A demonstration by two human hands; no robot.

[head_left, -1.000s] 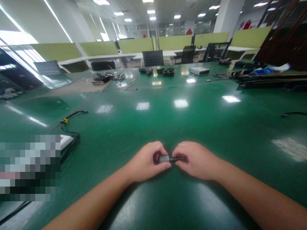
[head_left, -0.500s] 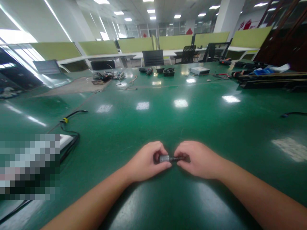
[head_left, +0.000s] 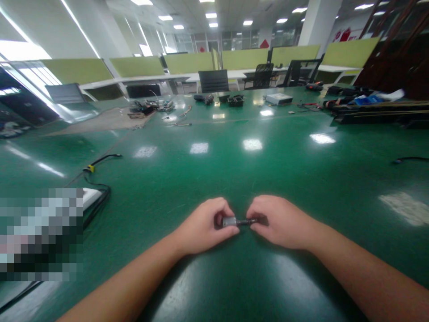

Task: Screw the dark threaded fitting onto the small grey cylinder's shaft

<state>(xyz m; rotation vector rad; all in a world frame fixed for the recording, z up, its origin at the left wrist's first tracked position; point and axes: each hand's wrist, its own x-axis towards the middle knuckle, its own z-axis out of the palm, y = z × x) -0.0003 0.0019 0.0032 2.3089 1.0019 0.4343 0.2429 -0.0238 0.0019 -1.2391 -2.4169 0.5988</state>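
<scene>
Over the near middle of the green table, a small metal cylinder with a dark ribbed shaft lies level between two bare hands, the silver body toward the table's left side and the shaft toward its right. Whether it touches the tabletop cannot be told.

The left hand grasps the cylinder, thumb on the near side and index finger arched over the far side. The right hand curls its thumb and fingers around the shaft's free end; how firmly they press on it cannot be told, since the end sinks into shadow between them. The fingertips of the two hands stand slightly apart, with part of the shaft visible in the gap.

At the table's left side, a black cable with a yellow tag lies beyond a pixelated object. On the table's right side there is a short black cable, with a stack of long dark strips farther back. Along the table's far end sit a flat grey metal box and a heap of electronic parts. A black chair stands beyond that end.
</scene>
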